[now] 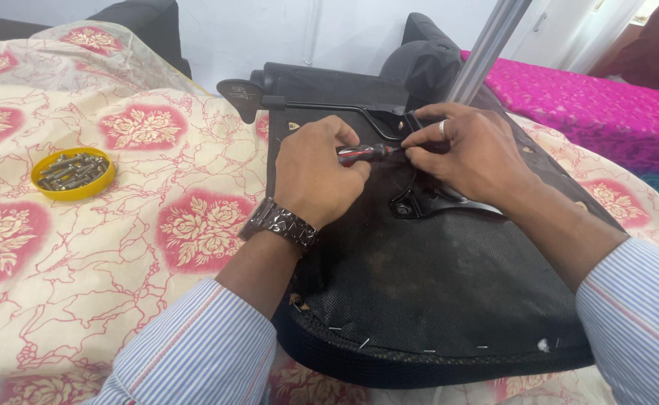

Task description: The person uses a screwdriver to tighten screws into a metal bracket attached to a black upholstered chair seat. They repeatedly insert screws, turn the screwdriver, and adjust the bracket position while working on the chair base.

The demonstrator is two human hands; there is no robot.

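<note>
My left hand [316, 174] is clenched around the red-and-black handle of a small screwdriver [365, 154], with its shaft lying level and aimed to the right at the black metal mounting plate [427, 196] on the underside of an upturned black fabric-covered chair seat [434, 285]. My right hand [470, 154], with a silver ring on one finger, meets it there: the fingers [418, 139] are pinched together right at the screwdriver's tip, though I cannot tell whether a screw sits between them, as that spot is hidden. A steel-link wristwatch [280, 223] sits on my left wrist, and both forearms wear blue-and-white striped shirt sleeves [194, 349]. The seat lies upside down on a bed covered with a cream sheet printed with red floral patches [119, 247]; small staples show along its near edge. A black lever with a flat paddle end [241, 96] runs along the far side of the plate, and a shiny silver metal cylinder [487, 46] rises at a tilt just behind my right hand. Well to the left on the sheet rests a round yellow plastic lid holding grey metal bolts [73, 173]. Beyond the seat on the right lies a bright magenta bedspread [592, 112].
</note>
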